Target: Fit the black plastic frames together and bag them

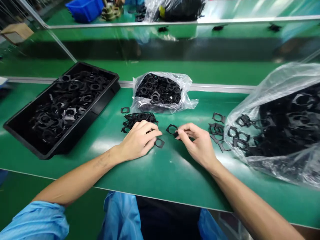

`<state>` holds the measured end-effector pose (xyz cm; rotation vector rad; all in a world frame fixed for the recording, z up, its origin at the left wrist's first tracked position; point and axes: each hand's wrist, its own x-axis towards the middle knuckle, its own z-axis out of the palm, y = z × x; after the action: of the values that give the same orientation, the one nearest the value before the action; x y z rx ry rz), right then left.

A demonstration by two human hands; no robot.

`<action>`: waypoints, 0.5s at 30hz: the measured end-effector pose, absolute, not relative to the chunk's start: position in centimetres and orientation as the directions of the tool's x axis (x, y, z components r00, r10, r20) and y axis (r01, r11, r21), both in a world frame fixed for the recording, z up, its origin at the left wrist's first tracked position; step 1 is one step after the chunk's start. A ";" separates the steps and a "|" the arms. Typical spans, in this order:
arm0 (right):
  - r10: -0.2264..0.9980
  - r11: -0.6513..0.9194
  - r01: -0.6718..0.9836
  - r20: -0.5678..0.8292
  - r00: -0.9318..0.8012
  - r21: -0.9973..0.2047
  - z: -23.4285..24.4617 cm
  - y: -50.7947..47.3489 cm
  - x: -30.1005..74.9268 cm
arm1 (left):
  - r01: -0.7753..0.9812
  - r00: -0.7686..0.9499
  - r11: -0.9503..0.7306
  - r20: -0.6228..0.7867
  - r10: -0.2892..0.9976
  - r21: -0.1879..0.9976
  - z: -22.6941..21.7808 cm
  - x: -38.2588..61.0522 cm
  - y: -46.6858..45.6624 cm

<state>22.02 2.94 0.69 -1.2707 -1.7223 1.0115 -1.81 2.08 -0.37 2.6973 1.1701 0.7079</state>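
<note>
My right hand (pixel 197 141) pinches a small black square frame with a round hole (pixel 168 130) between thumb and fingertips, just above the green table. My left hand (pixel 140 140) lies to its left, fingers bent and drawn together at the edge of a thin, flat black ring plate (pixel 161 144). The fingers partly cover that plate. Right behind my left hand is a heap of thin black plates (pixel 140 117). One loose plate (pixel 125 110) lies farther back.
A black tray (pixel 105 96) full of black parts stands at left. A clear bag (pixel 186 83) of black ring parts sits at the back middle. On the right, a large clear bag (pixel 272 166) spills several black frames (pixel 216 129). A blue bin (pixel 85 10) stands on the shelf.
</note>
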 end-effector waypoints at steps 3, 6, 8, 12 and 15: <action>0.968 0.177 0.328 0.104 -0.226 -0.928 0.7 2.7 22.1 | 0.641 0.632 -0.701 0.304 0.713 0.313 -0.2 -1.8 2.0; 0.973 0.163 0.322 0.097 -0.211 -0.933 0.7 2.3 22.3 | 0.621 0.659 -0.714 0.277 0.699 0.324 -0.3 -1.8 1.9; 0.975 0.150 0.315 0.088 -0.202 -0.937 0.7 2.2 22.3 | 0.605 0.653 -0.726 0.318 0.687 0.326 -0.6 -1.8 1.9; 0.979 0.104 0.260 0.053 -0.196 -0.960 0.7 2.1 22.2 | 0.595 0.615 -0.742 0.421 0.667 0.309 -1.0 -1.7 1.9; 0.979 0.066 0.232 0.019 -0.202 -0.970 0.7 2.1 22.0 | 0.567 0.558 -0.745 0.500 0.662 0.352 -1.1 -1.7 2.1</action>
<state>22.04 2.11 0.70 -1.2501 -1.5574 1.1993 -1.74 2.06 -1.10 2.6375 1.0475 0.9426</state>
